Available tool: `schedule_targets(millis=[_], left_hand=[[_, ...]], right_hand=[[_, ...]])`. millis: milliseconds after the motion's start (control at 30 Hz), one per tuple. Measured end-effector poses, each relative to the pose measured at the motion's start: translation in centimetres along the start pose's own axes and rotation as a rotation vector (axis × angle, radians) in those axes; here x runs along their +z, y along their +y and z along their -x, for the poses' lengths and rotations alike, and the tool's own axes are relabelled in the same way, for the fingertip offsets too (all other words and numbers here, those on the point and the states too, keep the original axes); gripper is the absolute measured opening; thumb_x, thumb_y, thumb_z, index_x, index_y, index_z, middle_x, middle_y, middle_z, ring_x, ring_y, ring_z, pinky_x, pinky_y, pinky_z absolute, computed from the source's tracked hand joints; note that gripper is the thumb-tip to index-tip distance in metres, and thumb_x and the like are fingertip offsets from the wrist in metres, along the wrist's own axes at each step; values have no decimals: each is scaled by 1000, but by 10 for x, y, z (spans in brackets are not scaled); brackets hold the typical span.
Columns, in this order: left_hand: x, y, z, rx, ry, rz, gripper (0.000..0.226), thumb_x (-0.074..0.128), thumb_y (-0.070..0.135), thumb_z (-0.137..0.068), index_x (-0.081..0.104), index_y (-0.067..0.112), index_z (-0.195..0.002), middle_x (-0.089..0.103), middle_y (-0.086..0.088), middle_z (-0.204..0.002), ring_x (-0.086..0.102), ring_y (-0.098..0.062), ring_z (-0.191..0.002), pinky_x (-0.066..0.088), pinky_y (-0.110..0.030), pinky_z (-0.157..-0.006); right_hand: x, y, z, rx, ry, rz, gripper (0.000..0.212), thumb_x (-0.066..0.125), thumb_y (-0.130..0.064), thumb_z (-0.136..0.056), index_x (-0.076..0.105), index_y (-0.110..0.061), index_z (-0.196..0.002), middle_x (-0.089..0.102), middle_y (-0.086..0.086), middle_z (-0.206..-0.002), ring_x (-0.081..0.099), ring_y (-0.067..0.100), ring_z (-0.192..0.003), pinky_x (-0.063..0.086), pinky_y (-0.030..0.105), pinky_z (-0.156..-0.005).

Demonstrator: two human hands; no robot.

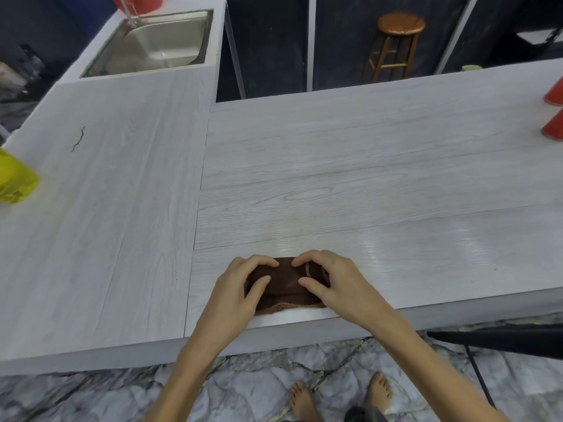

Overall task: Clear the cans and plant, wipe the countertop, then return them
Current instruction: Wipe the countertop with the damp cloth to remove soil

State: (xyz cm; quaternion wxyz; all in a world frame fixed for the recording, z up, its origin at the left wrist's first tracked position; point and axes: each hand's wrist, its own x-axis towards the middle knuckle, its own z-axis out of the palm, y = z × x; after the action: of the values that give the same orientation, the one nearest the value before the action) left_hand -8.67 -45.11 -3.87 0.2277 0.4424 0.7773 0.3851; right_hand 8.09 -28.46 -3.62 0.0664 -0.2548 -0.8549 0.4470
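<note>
Both hands, left (240, 284) and right (332, 280), press a folded cloth (285, 284) with curled fingers at the worktop (365, 178) near edge. Cans (555, 117) stand far right; plant unseen. Return apparently remains.

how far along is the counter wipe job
Clearing looks done: two red cans stand at the far right edge, the middle of the countertop bare. In hand: left hand and right hand hold the brown cloth at the near edge. Left: returning them; the plant isn't visible.
</note>
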Motion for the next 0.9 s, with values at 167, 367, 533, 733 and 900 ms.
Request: schedule_targets(millis=[167, 367, 533, 733, 900], left_hand=[[1, 2, 0, -48, -37, 116, 29, 62, 25, -102, 63, 47, -121, 59, 18, -111, 65, -14, -104, 57, -41, -90], [4, 12, -5, -90, -124, 290, 38, 73, 22, -96, 65, 42, -127, 62, 5, -121, 68, -20, -111, 59, -43, -95], [16, 25, -16, -70, -196, 349, 47, 79, 21, -91, 64, 40, -132, 62, 6, -126, 68, -16, -115, 60, -41, -95], [49, 53, -39, -17, -303, 362, 58, 85, 23, -86, 62, 41, -136, 61, 7, -130, 68, -18, -118, 59, -39, -97], [91, 89, -63, 60, -375, 336, 61, 86, 27, -83, 61, 45, -135, 60, 14, -127, 68, -15, -116, 57, -33, -98]], right_hand=[[-3, 0, 9, -31, 40, -48, 29, 68, -22, -100, 67, -32, -127, 66, -10, -114, 59, 2, -105, 46, 15, -88], [-20, 4, 18, -7, 86, -117, 33, 72, -18, -97, 68, -32, -127, 67, -13, -118, 61, 1, -110, 48, 17, -93], [-37, 14, 34, 43, 122, -184, 44, 80, -20, -89, 66, -39, -126, 65, -18, -122, 60, 0, -116, 51, 24, -98], [-66, 37, 66, 109, 220, -246, 49, 82, -20, -89, 65, -39, -130, 64, -15, -127, 62, 3, -119, 54, 34, -102], [-98, 63, 100, 176, 325, -263, 52, 82, -18, -89, 64, -38, -133, 63, -9, -127, 62, 6, -119, 56, 40, -100]])
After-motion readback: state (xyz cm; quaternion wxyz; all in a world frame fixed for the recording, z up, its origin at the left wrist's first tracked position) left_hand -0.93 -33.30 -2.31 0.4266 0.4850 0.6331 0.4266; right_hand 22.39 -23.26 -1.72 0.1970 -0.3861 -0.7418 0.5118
